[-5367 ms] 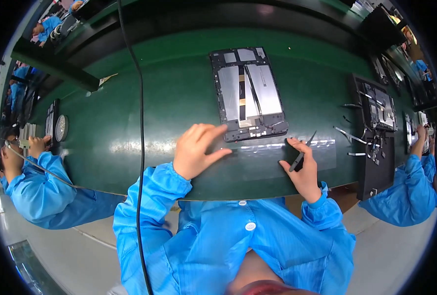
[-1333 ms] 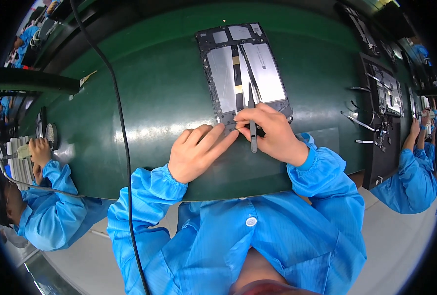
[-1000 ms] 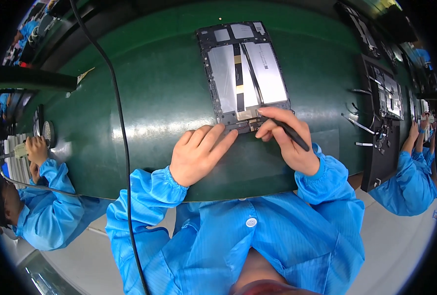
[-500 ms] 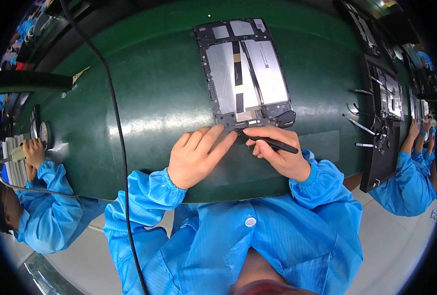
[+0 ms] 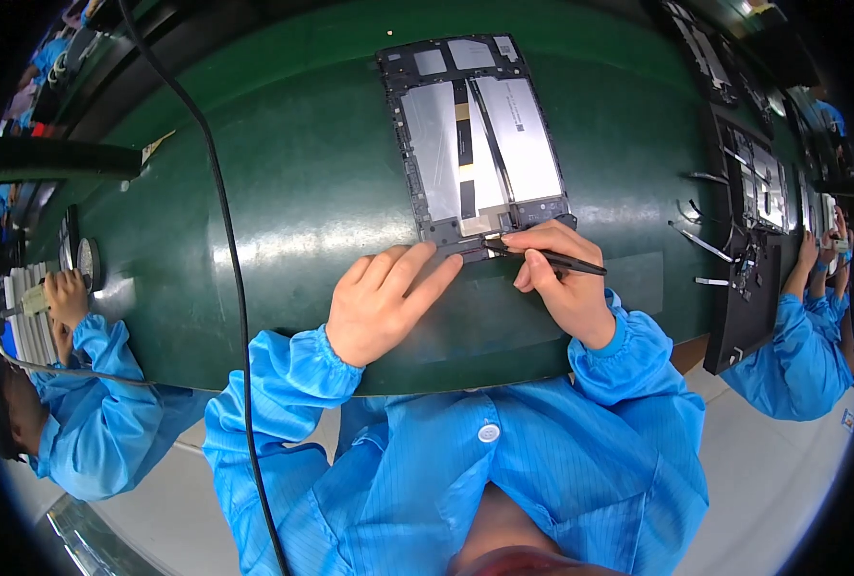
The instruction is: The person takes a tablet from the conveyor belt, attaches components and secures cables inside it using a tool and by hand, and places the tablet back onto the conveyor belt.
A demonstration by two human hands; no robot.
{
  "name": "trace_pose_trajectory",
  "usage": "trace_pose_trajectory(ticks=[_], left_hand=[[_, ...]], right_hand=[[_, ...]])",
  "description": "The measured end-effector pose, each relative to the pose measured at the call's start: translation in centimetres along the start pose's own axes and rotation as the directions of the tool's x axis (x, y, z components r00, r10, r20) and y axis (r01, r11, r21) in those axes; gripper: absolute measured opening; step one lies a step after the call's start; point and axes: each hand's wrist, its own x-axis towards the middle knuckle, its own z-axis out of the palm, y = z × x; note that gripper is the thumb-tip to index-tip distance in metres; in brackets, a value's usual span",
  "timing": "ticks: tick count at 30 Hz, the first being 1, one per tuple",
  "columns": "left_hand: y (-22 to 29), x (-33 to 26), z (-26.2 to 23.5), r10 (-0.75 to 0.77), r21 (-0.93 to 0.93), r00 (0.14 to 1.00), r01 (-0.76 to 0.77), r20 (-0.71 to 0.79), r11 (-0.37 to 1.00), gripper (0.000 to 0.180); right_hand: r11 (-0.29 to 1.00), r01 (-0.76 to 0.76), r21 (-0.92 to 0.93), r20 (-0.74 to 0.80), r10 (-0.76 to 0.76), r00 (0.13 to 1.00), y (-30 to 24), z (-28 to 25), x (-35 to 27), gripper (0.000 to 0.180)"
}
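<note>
An opened tablet (image 5: 480,134) lies face down on the green table (image 5: 302,192), its silver battery packs and dark frame showing. My left hand (image 5: 384,302) rests flat on the table, fingertips touching the tablet's near edge. My right hand (image 5: 561,278) grips black tweezers (image 5: 547,257) like a pen, their tip at the tablet's lower edge near a small connector.
A black cable (image 5: 225,250) hangs across the table on the left. A black tray (image 5: 758,221) with tools and another opened device stands at the right. One co-worker's hand (image 5: 62,293) works at the left; another co-worker's sleeve (image 5: 806,346) is at the right.
My right hand has swung the tweezers from upright to lying nearly level and drawn back slightly toward me. My left hand stays at the tablet's near edge.
</note>
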Motion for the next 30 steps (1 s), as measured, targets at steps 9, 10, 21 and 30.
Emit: trace_pose_trajectory(ticks=[9, 10, 21, 30], left_hand=[[-0.8, -0.4, -0.4, 0.04, -0.058, 0.998, -0.043, -0.048, 0.997, 0.048], [-0.8, -0.4, -0.4, 0.04, -0.06, 0.998, -0.044, -0.055, 0.997, 0.047], [-0.6, -0.4, -0.6, 0.037, -0.071, 0.996, -0.043, -0.078, 0.997, 0.048], [-0.1, -4.6, -1.8, 0.014, -0.29, 0.999, -0.026, -0.042, 0.957, 0.037]], right_hand=[[0.964, 0.266, -0.009, 0.208, -0.258, 0.944, 0.4, 0.9, 0.1, 0.026], [0.961, 0.274, -0.043, 0.229, -0.258, 0.939, 0.3, 1.1, 0.2, 0.026], [0.927, 0.346, -0.142, 0.31, -0.291, 0.905, 0.1, 0.9, 0.4, 0.024], [0.982, -0.115, 0.152, 0.213, 0.081, 0.974, 0.0, 0.5, -2.2, 0.022]])
